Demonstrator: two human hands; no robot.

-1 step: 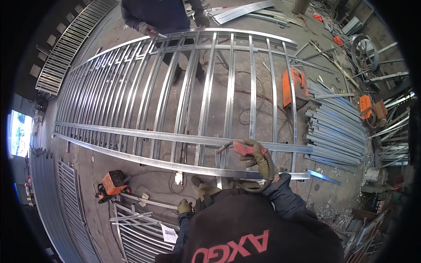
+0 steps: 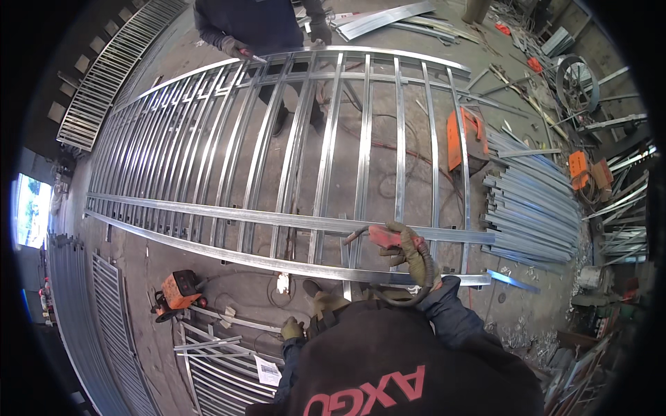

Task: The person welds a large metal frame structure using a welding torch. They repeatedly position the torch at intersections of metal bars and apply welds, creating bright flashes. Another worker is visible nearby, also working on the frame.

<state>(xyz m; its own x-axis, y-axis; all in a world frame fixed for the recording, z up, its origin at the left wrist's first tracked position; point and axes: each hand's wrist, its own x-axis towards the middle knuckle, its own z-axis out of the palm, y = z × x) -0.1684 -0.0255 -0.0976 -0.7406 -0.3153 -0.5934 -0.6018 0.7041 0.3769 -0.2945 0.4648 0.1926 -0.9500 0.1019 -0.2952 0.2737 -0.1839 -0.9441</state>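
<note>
My gloved right hand [image 2: 411, 255] is closed around a red welding torch [image 2: 386, 236]. Its curved neck points left, over the near rails of a long metal frame [image 2: 312, 222]. From the handle the dark cable [image 2: 428, 267] loops down by my wrist. Low beside my left leg, my gloved left hand [image 2: 293, 327] has curled fingers; whether anything is in them is hidden. Many shiny crossbars span the frame between its near and far rails. A dark garment with red lettering [image 2: 409, 347] covers the lower middle of the view.
Across the frame stands another person [image 2: 250, 24], a gloved hand holding a tool at the far rail. Orange machines [image 2: 466, 139] [image 2: 182, 288] stand on the floor with trailing cables. Stacked metal profiles [image 2: 531, 201] lie at right. Smaller slatted frames [image 2: 229, 378] and a paper sheet [image 2: 267, 371] lie near left.
</note>
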